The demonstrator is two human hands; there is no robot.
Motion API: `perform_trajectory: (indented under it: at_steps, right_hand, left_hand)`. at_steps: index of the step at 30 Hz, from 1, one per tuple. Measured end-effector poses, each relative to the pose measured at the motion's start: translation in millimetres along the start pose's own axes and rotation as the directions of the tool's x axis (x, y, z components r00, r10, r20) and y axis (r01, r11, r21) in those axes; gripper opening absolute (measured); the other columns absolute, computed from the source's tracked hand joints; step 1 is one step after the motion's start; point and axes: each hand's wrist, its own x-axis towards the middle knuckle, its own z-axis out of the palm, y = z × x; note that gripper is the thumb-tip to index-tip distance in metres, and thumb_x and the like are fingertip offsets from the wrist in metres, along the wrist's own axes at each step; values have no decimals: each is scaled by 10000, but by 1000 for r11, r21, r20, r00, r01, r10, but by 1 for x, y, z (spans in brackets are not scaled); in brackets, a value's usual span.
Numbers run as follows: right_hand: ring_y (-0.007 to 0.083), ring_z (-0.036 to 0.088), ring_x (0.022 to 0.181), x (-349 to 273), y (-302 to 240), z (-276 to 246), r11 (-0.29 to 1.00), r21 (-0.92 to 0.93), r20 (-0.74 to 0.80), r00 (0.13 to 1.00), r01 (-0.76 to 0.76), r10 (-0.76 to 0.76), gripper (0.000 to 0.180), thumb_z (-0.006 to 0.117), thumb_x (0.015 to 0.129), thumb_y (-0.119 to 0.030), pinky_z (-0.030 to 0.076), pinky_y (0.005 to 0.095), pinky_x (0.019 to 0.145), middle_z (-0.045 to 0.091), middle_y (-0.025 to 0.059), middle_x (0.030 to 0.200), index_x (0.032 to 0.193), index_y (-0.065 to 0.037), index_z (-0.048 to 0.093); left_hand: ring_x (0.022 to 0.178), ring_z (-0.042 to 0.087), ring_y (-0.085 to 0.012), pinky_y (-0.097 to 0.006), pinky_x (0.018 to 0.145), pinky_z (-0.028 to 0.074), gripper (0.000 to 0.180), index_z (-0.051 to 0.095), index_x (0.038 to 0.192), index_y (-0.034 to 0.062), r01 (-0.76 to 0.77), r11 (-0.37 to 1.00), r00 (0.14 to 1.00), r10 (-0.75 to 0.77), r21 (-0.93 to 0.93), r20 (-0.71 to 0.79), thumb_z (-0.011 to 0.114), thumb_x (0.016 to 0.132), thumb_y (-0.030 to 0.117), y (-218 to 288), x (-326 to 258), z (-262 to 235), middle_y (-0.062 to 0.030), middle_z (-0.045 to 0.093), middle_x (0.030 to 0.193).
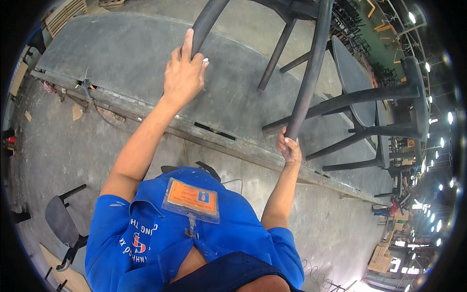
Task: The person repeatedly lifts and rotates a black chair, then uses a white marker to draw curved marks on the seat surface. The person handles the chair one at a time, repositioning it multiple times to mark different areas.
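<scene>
A dark wooden chair (pixel 315 63) is held over a long grey table, its legs pointing down toward me and its upper part cut off by the top edge. My left hand (pixel 184 75) grips the end of its left leg (pixel 206 24), with the index finger stretched along the wood. Around the lower end of the right leg, my right hand (pixel 290 146) is closed, fingers and thumb wrapped on it. Two thinner legs hang between them. Just right of my right hand, another dark chair (pixel 357 95) lies tipped over on the table.
The grey table (pixel 121 48) runs from far left to lower right, with a cord (pixel 90 95) hanging off its near edge. A dark chair (pixel 61 219) stands behind me at lower left. Stacked boards (pixel 63 14) are at the far left. A person in red (pixel 394 209) is distant right.
</scene>
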Motion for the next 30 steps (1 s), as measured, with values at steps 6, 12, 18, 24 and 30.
perform_trajectory:
  at_steps: [6,12,18,24,30]
  right_hand:
    - [137,579,687,-5,-10,21,757,-651,-378,889,-58,-258,350,741,764,-210,465,270,640,593,76,802,988,-5,566]
    - [361,637,879,32,-26,54,232,-947,-320,702,-221,-636,481,723,719,-255,481,406,801,647,212,903,1057,35,542]
    - [427,614,968,64,-50,73,100,-888,-395,635,-449,-664,506,650,687,-271,472,458,840,649,261,962,1099,5,552]
    - [401,627,962,86,-64,76,78,-880,-391,621,-469,-679,496,655,666,-264,476,442,845,661,233,971,1080,-1,578]
    - [394,630,947,94,-69,64,89,-869,-419,627,-487,-657,487,661,657,-267,474,425,839,657,235,945,1048,15,590]
  left_hand:
    - [1017,551,-384,-440,758,541,181,623,814,29,-51,999,997,52,7,-48,648,852,204,-6,4,3,-192,298,1468]
    - [977,579,-370,-402,777,531,164,645,862,38,-96,995,990,99,37,-105,625,870,201,-9,18,5,-199,406,1401]
    - [970,545,-409,-497,810,481,217,630,894,-17,-14,995,1000,13,-95,-9,586,847,190,-14,50,9,-252,313,1438]
    - [954,556,-407,-494,784,495,216,638,899,-19,-18,1000,1000,18,-2,10,588,830,180,-22,75,23,-267,339,1415]
    - [925,569,-418,-492,778,502,210,632,867,-16,-29,998,998,25,-62,-57,590,828,187,-27,81,25,-272,396,1372]
